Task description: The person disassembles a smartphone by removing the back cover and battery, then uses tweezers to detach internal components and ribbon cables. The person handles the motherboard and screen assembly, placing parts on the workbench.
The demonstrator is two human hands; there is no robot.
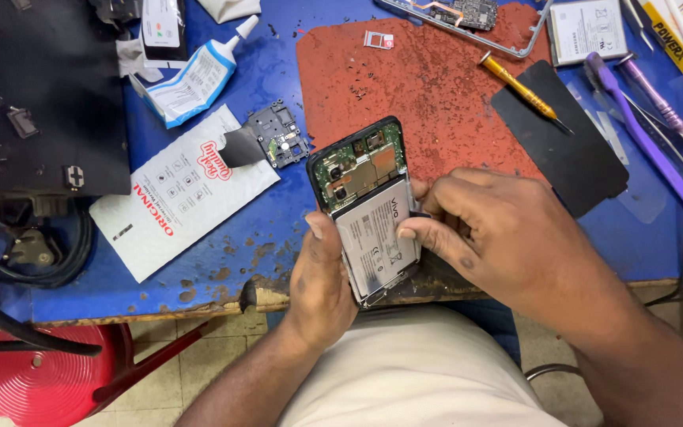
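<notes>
Over the front edge of the bench [199,273], the left hand [319,277] grips the opened phone [365,207], its green circuit board and flat grey battery bare; right hand [499,237] fingertips press the battery.

You're at a phone repair workshop bench: worn blue worktop [231,261] w/ red mat [428,87], yellow screwdriver [519,87], purple pry tools [642,119], glue tube [199,75], loose circuit board [278,134], opened phone [369,209].

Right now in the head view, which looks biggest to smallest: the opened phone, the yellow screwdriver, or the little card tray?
1. Opened phone, though it is closest to the camera.
2. Yellow screwdriver.
3. Card tray.
</notes>
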